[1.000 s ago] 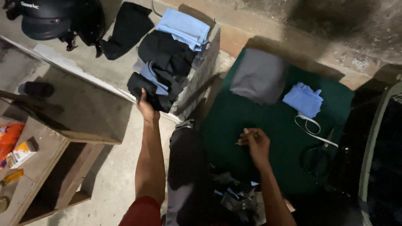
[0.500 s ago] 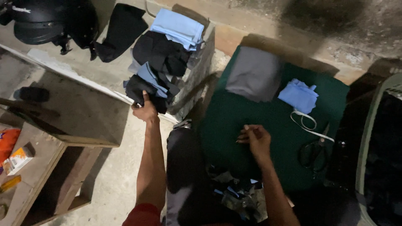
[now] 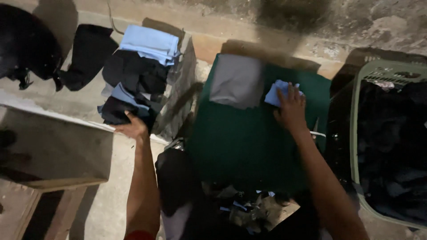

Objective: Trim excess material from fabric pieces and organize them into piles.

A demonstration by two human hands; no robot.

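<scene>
The left hand (image 3: 132, 129) grips the dark lowest layer of a heaped stack of black and pale-blue folded cloth pieces (image 3: 133, 75) at ten o'clock. The right hand (image 3: 290, 109) lies flat, fingers spread, on a small light-blue cloth piece (image 3: 275, 94) on the green cloth-covered table (image 3: 249, 146) at one o'clock. Tugging that layer could topple the stack. The green plastic basket (image 3: 356, 133) at three o'clock holds something too dark to tell.

Dim light, stained concrete wall (image 3: 356, 22), wooden table (image 3: 53, 155), concrete floor (image 3: 106, 209)

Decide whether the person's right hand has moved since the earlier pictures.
Yes. The right hand went from the green mat's near middle to its far side, onto the light blue cloth.
</scene>
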